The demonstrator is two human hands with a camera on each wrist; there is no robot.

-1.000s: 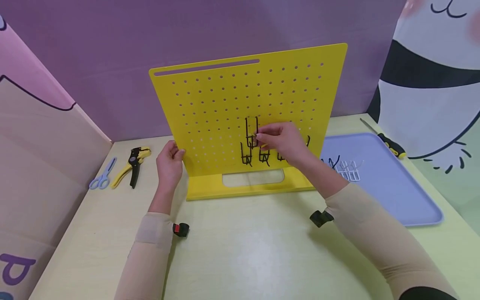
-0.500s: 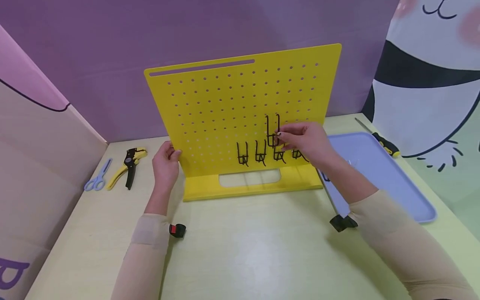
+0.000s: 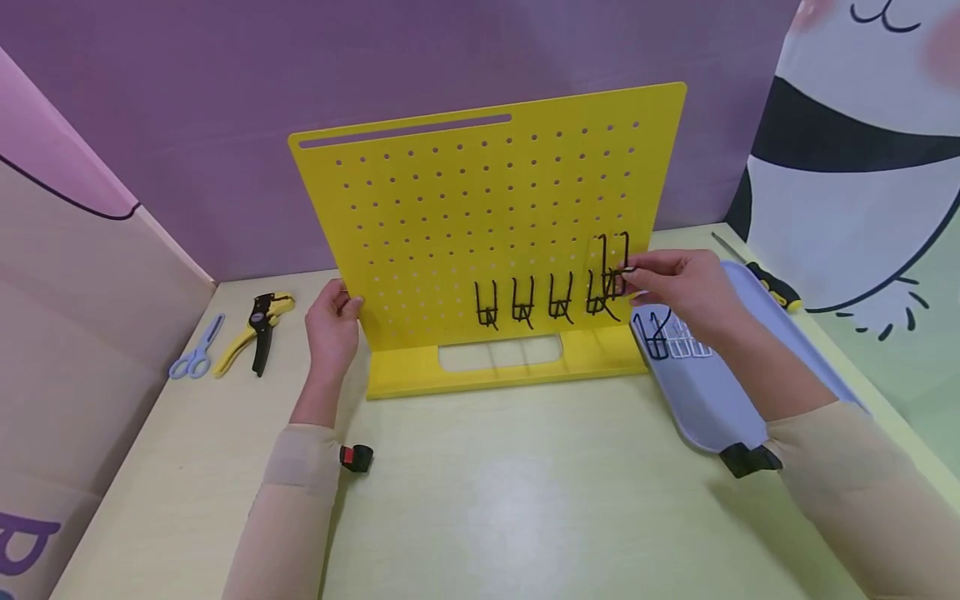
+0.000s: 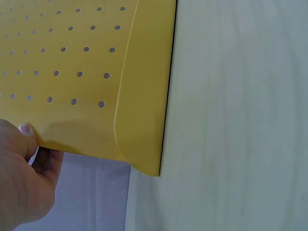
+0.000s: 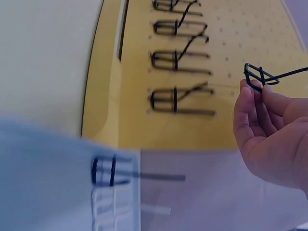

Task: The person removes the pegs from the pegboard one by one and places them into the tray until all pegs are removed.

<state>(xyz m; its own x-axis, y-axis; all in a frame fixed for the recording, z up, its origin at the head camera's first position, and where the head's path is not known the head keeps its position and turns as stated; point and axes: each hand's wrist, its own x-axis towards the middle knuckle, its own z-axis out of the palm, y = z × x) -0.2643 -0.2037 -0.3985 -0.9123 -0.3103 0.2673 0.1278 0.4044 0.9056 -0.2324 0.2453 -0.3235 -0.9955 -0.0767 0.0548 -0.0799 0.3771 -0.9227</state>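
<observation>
A yellow pegboard [image 3: 420, 200] stands upright on its flanged base. My left hand [image 3: 332, 329] grips its left edge, thumb on the front face and fingers behind, as the left wrist view [image 4: 24, 178] also shows. Between thumb and fingertips, my right hand [image 3: 682, 287] pinches a black wire pegboard hook [image 3: 626, 252] in front of the board's lower right part. In the head view it overlaps the rightmost of several black hooks [image 3: 560, 310] hung in a row low on the board. The right wrist view shows the held hook [image 5: 247, 72] level with the board's holes, its prong pointing away.
Right of the board lies a light blue tray [image 3: 705, 417] with a black hook [image 3: 657, 342] and several white hooks [image 3: 686, 342]. Behind it rests a screwdriver [image 3: 776, 287]. Blue scissors [image 3: 197, 354] and a yellow-black wire stripper [image 3: 258, 329] lie at the left.
My right hand has carried the held hook rightward across the board to near its right edge. My left hand keeps its grip on the left edge.
</observation>
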